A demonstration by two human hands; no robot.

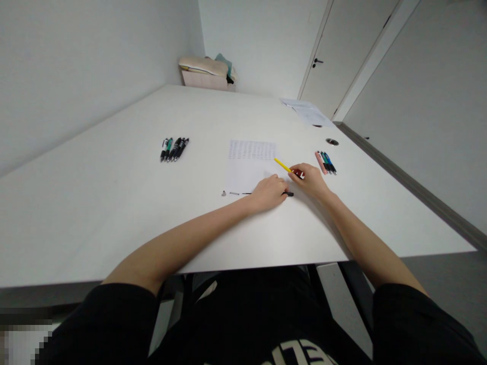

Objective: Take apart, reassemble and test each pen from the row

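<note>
My right hand point(311, 179) is closed around a slim yellow pen point(282, 165) that points up and left over the paper. Something red and black shows between those fingers. Beside it, my left hand point(269, 193) rests low on the table with curled fingers, apparently on a black pen part point(290, 194); most of that part is hidden. In a row left of this hand lie a small silver pen tip point(223, 193), a spring point(234, 193) and a thin dark refill point(246, 193). A printed sheet point(243, 170) lies under and beyond the left hand.
Several black and green pens point(175, 150) lie to the left. On the right are a pink pen point(320, 162) and several blue and green pens point(329, 163). Farther back lie loose papers point(308, 112) near a round table grommet point(332, 142). A box with cloth point(205, 76) stands behind the table.
</note>
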